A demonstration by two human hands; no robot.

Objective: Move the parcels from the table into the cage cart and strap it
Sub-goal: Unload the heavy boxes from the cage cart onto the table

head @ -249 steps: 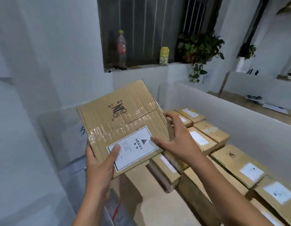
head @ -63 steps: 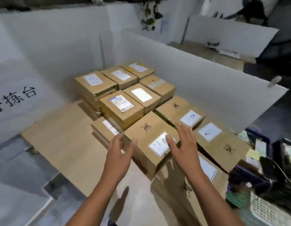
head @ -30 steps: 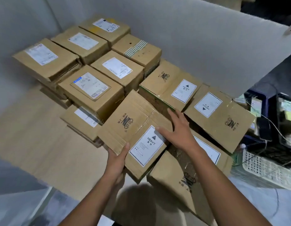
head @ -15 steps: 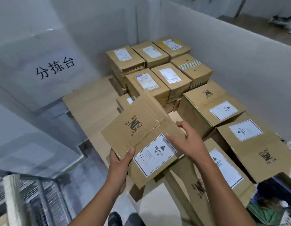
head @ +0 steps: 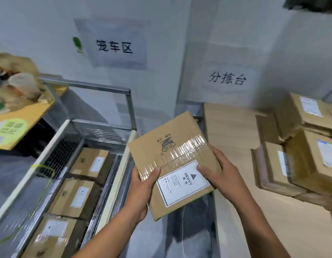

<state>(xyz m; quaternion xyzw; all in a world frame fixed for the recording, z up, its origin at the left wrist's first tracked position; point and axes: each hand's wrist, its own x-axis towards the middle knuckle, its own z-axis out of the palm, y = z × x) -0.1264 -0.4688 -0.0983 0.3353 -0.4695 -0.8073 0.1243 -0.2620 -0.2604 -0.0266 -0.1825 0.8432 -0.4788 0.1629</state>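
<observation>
Fingers point(head: 216, 152) of the right hand point(head: 223, 176) curled round the 3 o'clock edge of a cardboard box point(head: 170, 144), thumb laid flat on top at the corner of its white label point(head: 182, 184). Left hand point(head: 142, 192) gripping the same box from 8 o'clock, thumb pressed on the shiny tape, the other fingers hidden underneath. Held up in the air between the two hands near the middle of the view, tilted, with a printed logo toward 12 o'clock and the label, marked HEAVY, toward 5 o'clock. Over the gap between cart and table, touching neither. At 8 o'clock from the box, a cage cart point(head: 119, 172) with wire-mesh sides and pale top rails, seen from above. Inside it, three more boxes point(head: 74, 198) in a row running from 7 o'clock up toward 10 o'clock, each with a small white label on top, lying close together. A thin yellow-green strap point(head: 43, 171) hanging over the cart's 9 o'clock rail and trailing down along that side. At 3 o'clock, a pale wooden table point(head: 234, 138) with stacked boxes point(head: 308, 161) along its right side, some labels facing up, some facing sideways. On the white wall at 12 o'clock, a paper sign point(head: 115, 47) above the cart; at 1 o'clock, a second sign point(head: 227, 79) above the table. At 10 o'clock, an open carton point(head: 16, 116), contents too blurred to tell.
</observation>
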